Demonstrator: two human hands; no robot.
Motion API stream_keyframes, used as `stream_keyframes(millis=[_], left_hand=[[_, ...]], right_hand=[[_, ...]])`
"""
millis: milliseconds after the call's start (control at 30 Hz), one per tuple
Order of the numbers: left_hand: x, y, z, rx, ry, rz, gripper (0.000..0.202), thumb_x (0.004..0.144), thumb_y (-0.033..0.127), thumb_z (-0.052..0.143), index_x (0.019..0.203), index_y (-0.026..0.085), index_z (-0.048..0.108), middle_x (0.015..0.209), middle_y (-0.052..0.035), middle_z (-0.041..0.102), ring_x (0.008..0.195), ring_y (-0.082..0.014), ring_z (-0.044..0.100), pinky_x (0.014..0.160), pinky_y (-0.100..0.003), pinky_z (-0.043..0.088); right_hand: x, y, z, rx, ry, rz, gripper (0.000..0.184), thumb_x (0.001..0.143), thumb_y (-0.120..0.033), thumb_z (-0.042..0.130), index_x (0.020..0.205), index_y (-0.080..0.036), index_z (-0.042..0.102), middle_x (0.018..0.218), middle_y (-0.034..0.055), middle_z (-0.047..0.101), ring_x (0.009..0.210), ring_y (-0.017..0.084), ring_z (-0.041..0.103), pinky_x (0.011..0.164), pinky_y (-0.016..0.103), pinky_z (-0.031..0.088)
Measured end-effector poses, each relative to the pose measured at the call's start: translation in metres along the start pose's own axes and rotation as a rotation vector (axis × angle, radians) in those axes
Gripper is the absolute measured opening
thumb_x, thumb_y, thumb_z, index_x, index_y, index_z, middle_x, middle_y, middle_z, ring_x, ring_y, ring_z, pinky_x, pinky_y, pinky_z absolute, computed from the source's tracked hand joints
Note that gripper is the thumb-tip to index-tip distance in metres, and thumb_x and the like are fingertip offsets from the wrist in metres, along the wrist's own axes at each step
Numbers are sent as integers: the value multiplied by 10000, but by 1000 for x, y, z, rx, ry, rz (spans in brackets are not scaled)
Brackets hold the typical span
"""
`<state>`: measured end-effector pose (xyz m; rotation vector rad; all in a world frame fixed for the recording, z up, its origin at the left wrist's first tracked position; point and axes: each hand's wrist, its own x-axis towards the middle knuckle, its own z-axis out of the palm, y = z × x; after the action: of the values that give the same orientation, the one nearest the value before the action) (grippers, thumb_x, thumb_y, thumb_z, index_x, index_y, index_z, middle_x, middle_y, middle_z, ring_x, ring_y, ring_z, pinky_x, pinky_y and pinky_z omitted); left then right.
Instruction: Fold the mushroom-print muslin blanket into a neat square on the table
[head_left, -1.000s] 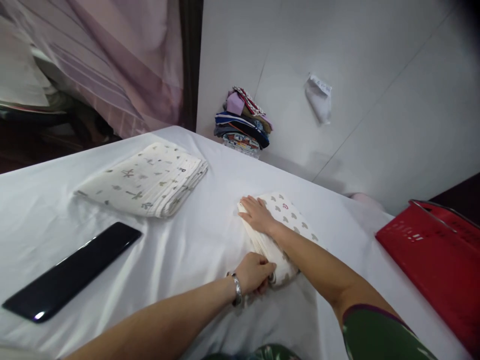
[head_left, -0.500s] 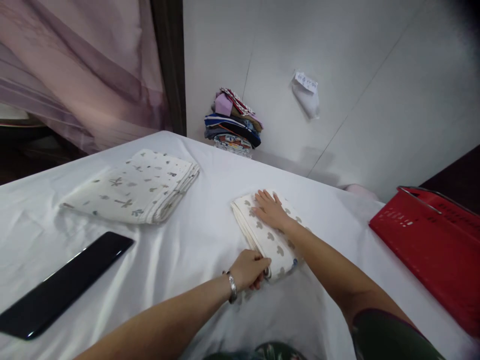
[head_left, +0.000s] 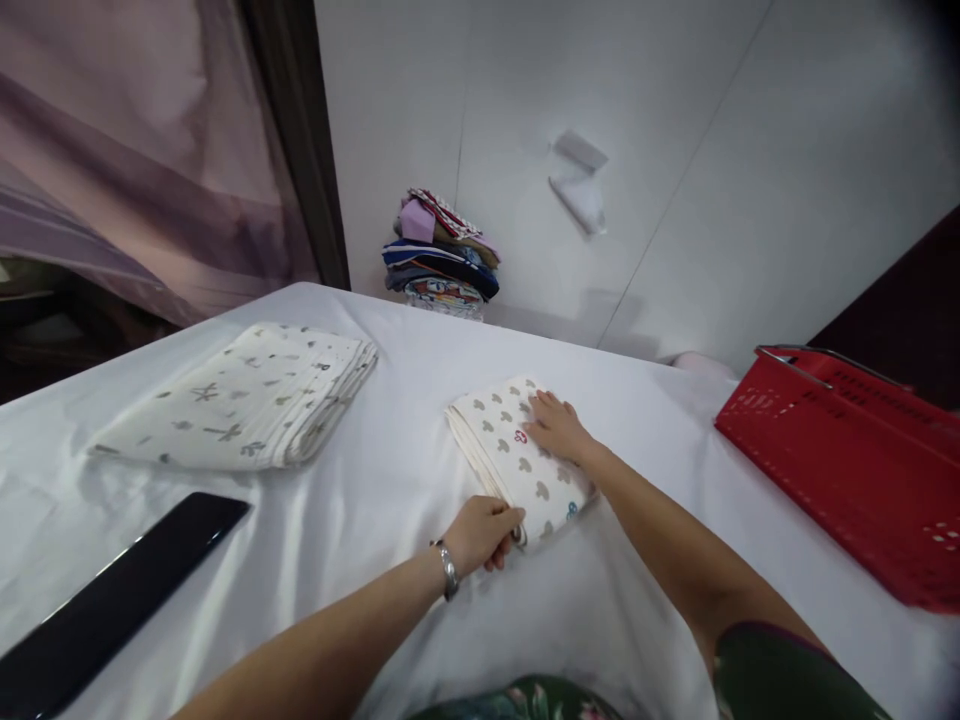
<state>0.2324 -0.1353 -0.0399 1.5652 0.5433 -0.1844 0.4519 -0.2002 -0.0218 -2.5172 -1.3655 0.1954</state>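
Observation:
A folded white cloth (head_left: 517, 455) with grey mushroom-like prints lies in front of me on a white sheet. My left hand (head_left: 480, 535), with a silver bracelet at its wrist, pinches the near left corner of this cloth between thumb and fingers. Fingers stretched out, my right hand (head_left: 559, 428) rests flat on the cloth's far right part. A larger folded cloth (head_left: 247, 400) with grey and green plant-like prints lies to the left, apart from both hands.
A long glossy black panel (head_left: 120, 600) lies at the left. On the right stands a red plastic basket (head_left: 840, 470) with a metal handle. Beyond the far edge is a stack of folded clothes (head_left: 442, 255); a crumpled white bag (head_left: 581, 190) is further off. A pink curtain (head_left: 135, 130) hangs at left.
My right hand has slid right across the cloth, uncovering a small red print. My left hand keeps its pinch on the corner. The whole view has shifted slightly.

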Motion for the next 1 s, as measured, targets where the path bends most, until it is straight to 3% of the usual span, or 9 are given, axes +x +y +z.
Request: stream_keyframes(millis=[167,367,467,533,633,733,833,1000], left_hand=[[-2,3,-1,29,9,3,330,760,419,500,551,170,439,398,50,463,323,-79,437,342,-194,318],[-7,5,0,89,45,-5,377,744,474,511,535,169,440,420,38,481,344,-83,447,363,-203,316],[-4,9,-13,158,95,-1,412,729,530,517,561,155,503,444,26,500,368,-89,469,378,-204,322],[2,14,-32,218,172,19,432,733,562,501,614,150,555,489,12,537,392,-95,488,398,-211,346],[22,29,-71,432,398,102,428,759,565,469,707,163,607,659,-30,637,550,-133,586,524,-237,434],[52,46,-105,710,668,148,423,814,520,415,978,192,626,1030,-63,654,931,-193,608,797,-272,448],[85,58,-122,767,685,74,508,823,498,415,1178,157,540,1258,-123,539,1096,-226,539,886,-298,420],[122,71,-126,808,570,-37,567,752,535,490,1160,149,560,1178,-155,592,999,-274,592,725,-311,480]], right_hand=[[-38,46,-9,168,65,246,631,831,-433,459,1387,-164,332,1433,102,341,1297,231,347,1060,377,279],[-62,68,-11,327,73,470,706,773,-561,501,1337,-142,431,1338,142,465,1220,287,445,1014,398,341],[-73,71,-13,471,108,501,720,752,-604,509,1320,-165,458,1302,134,502,1175,279,483,989,383,359],[-79,72,-15,561,125,526,720,740,-621,521,1300,-171,482,1238,129,546,1118,270,520,959,370,378],[-86,74,-17,669,141,543,728,722,-626,550,1276,-157,506,1151,130,582,1036,259,556,907,352,409],[-90,78,-19,785,112,534,760,690,-615,603,1300,-179,477,1137,126,574,994,249,566,844,341,444],[-92,81,-21,933,44,527,805,666,-592,649,1343,-230,407,1161,121,548,954,234,578,757,331,483],[-95,81,-18,1140,0,481,786,668,-464,704,1355,-290,364,1236,101,508,942,196,583,694,283,500]])
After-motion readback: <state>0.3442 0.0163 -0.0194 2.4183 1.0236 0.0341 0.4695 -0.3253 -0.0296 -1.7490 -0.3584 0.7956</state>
